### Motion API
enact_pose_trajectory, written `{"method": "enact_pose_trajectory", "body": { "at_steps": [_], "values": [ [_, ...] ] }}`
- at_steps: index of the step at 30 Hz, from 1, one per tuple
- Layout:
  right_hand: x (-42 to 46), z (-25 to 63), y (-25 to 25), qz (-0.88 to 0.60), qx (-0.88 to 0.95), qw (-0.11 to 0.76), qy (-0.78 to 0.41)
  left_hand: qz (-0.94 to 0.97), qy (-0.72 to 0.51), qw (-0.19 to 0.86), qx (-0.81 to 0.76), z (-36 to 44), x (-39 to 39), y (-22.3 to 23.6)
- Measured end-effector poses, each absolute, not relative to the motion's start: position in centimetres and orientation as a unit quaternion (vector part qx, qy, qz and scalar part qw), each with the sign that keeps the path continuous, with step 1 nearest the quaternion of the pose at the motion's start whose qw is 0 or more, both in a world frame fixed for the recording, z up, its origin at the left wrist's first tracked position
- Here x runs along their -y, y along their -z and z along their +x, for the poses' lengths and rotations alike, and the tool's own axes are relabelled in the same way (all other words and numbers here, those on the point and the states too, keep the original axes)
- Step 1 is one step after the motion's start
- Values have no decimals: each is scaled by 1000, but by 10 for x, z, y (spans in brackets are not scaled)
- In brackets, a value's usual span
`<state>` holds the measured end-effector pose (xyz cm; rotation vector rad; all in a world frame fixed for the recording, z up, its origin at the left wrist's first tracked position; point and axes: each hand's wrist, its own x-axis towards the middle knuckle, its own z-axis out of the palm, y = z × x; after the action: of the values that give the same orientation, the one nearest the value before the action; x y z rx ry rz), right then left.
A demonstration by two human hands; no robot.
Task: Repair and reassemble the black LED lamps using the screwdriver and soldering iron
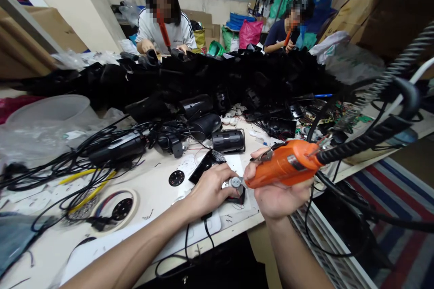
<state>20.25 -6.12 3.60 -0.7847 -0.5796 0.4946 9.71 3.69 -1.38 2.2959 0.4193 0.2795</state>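
My right hand (283, 196) is wrapped round an orange electric screwdriver (286, 165), which lies nearly level with its tip pointing left. That tip meets a small silvery round part (234, 182) pinched in the fingers of my left hand (213, 187). The round part sits over a dark piece, mostly covered by my fingers. Just behind my left hand lies an open black housing piece (206, 162). A round black disc with small dots (176, 178) rests left of it. Farther back, a black cylindrical housing (228, 140) lies on its side.
Black cables (68, 167) tangle across the left, near a tape roll (134, 210) and a clear plastic tub (50, 110). A long heap of black parts (217, 74) spans the table. Two people work beyond it. The screwdriver's thick cord (366, 137) and a coiled spring (407, 56) hang at right.
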Motion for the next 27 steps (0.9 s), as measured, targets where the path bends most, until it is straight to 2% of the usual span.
{"method": "enact_pose_trajectory", "body": {
  "at_steps": [12, 18, 24, 27],
  "values": [
    [63, 208, -32, -390, 255, 846, -260, 915, -103, 360, -150, 94, -38, 16],
    [65, 206, -32, -412, 279, 828, -259, 901, -109, 379, -182, 78, -42, 15],
    [68, 211, -33, -469, 316, 803, -187, 914, -52, 331, -228, 59, -43, 1],
    [67, 218, -28, -559, 345, 740, -145, 918, -38, 326, -224, 62, -39, 0]
  ]
}}
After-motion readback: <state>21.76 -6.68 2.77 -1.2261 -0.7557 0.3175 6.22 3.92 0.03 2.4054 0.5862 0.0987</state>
